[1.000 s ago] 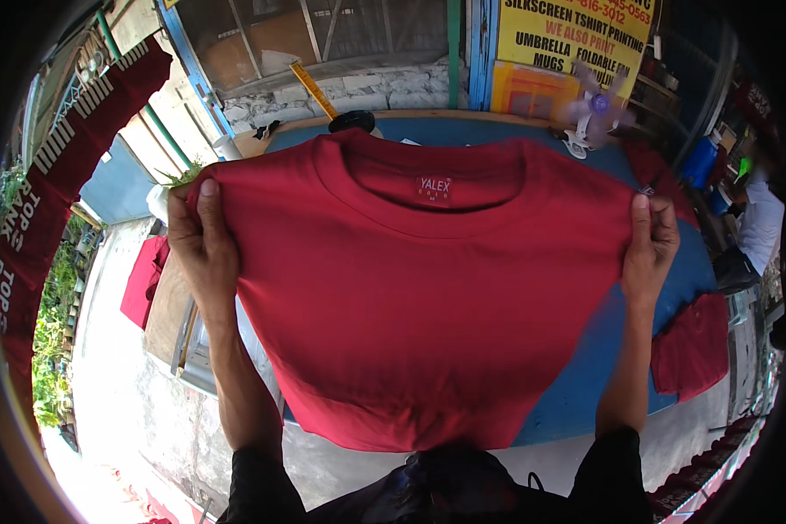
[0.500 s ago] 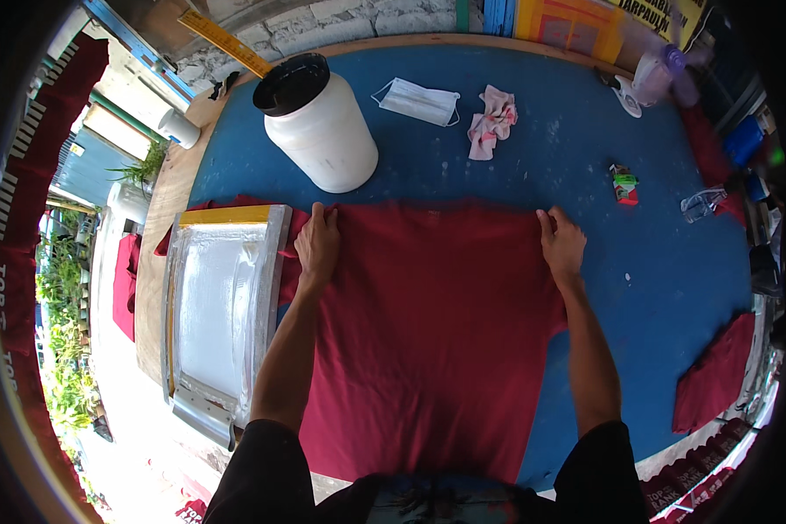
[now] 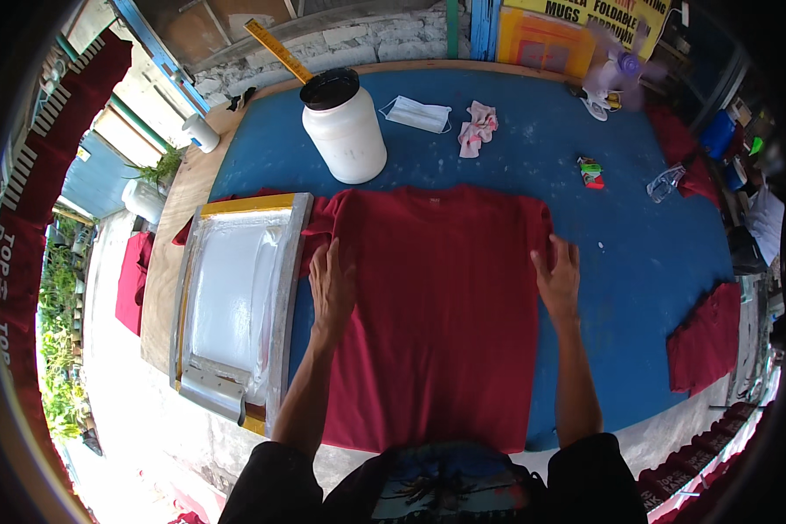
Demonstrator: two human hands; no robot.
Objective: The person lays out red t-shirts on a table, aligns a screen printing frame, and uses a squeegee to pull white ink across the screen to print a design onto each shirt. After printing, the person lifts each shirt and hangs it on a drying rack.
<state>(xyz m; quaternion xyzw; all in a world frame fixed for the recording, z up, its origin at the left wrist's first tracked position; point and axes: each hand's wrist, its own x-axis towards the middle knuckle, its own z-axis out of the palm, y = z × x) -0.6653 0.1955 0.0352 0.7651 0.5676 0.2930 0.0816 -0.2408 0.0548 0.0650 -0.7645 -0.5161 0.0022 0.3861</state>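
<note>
A dark red T-shirt [image 3: 432, 314] lies spread flat before me, neckline at the far side. My left hand [image 3: 333, 284] rests along its left edge below the shoulder, fingers spread and holding nothing. At the right edge is my right hand [image 3: 559, 272], thumb and fingers apart, also without a hold on the cloth. Left of the shirt lies a screen-printing frame [image 3: 236, 297] with pale mesh and a grey metal bar [image 3: 210, 392] across its near end. More dark red cloth [image 3: 320, 229] shows between frame and shirt.
On the blue tabletop [image 3: 624, 323] stand a white jar [image 3: 348, 140] with a yellow ruler [image 3: 278, 50] behind its rim. A face mask [image 3: 419, 114], a stained rag [image 3: 478, 129] and a small red-green box [image 3: 591, 173] lie beyond the shirt. A folded red garment [image 3: 705, 339] sits far right.
Both hands have let go of the shirt's shoulders and slid nearer along its sides. The shirt lies flatter, its right sleeve no longer sticking out. The whole view has shifted a little.
</note>
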